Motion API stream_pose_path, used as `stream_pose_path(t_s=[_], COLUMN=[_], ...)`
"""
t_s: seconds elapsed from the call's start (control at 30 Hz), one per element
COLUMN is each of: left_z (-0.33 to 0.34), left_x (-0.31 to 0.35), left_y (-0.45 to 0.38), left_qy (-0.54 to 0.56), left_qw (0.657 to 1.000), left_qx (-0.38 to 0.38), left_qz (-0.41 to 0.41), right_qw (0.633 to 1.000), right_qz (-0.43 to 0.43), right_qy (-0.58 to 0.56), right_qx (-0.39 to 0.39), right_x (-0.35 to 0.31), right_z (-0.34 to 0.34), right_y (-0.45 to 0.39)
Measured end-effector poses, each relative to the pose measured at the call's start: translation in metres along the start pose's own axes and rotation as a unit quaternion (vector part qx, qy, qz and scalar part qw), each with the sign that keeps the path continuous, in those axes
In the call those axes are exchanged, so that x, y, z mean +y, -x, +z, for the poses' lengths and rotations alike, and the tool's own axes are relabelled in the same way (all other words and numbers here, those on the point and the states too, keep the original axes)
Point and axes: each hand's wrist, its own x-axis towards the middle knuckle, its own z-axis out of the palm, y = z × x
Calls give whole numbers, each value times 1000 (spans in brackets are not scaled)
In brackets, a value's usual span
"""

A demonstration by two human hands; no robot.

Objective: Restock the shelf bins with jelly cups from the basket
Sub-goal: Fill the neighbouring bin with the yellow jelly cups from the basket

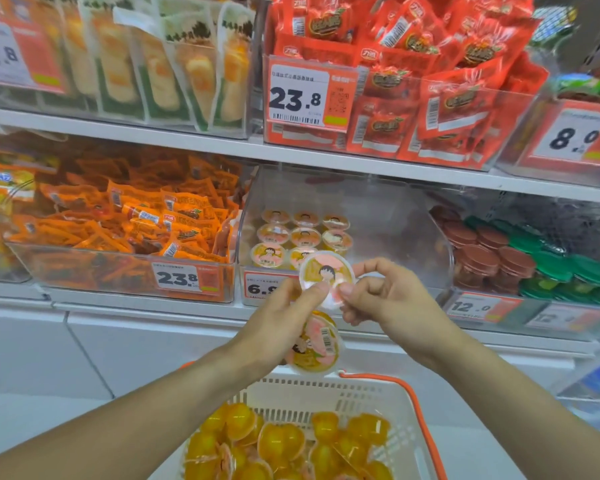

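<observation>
Fingers [352,289] of both hands pinch jelly cup [326,273] — bin tag [262,289] reads "6."

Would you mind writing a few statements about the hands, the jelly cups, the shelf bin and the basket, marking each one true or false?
1. Both the left hand and right hand pinch the upper jelly cup. True.
2. The clear bin is packed full of cups. False: cups fill only its left part.
3. The basket holds yellow jelly cups. True.
4. The lower jelly cup sits in the basket. False: the left hand holds it above the basket.
</observation>
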Motion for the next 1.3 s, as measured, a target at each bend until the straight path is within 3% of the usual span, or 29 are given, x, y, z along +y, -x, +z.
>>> stream_pose_path(t_s=[0.13,0.27,0.37,0.5,0.7,0.93,1.0,1.1,1.2,1.27,1.3], left_z=[-2,-6,-7,-9,-10,-4,-1,3,1,-1,-3], left_x=[-1,-12,-20,-24,-31,-23,-17,-10,-7,-5,-5], left_y=[-8,-15,-20,-25,-32,-32,-28,-25,-25,-27,-27], left_qy=[104,189,199,204,218,279,311,365,374,357,345], left_qw=[989,971,967,964,960,951,944,927,924,931,936], left_qx=[41,59,61,58,35,-16,-10,9,15,17,19], left_qz=[-96,-133,-149,-161,-175,-134,-108,-83,-77,-73,-71], right_qw=[979,963,960,929,927,939,937,900,870,893,921], right_qz=[-59,18,129,236,240,228,219,194,40,-86,-108], right_qy=[169,211,217,279,285,256,268,385,468,414,359], right_qx=[102,165,124,67,49,37,53,69,148,151,109], right_x=[-14,-7,10,29,36,41,40,32,15,-2,-10], right_z=[-18,-38,-41,-47,-48,-49,-49,-49,-42,-28,-20], right_y=[-30,-85,-122,-143,-149,-153,-152,-149,-134,-109,-95])
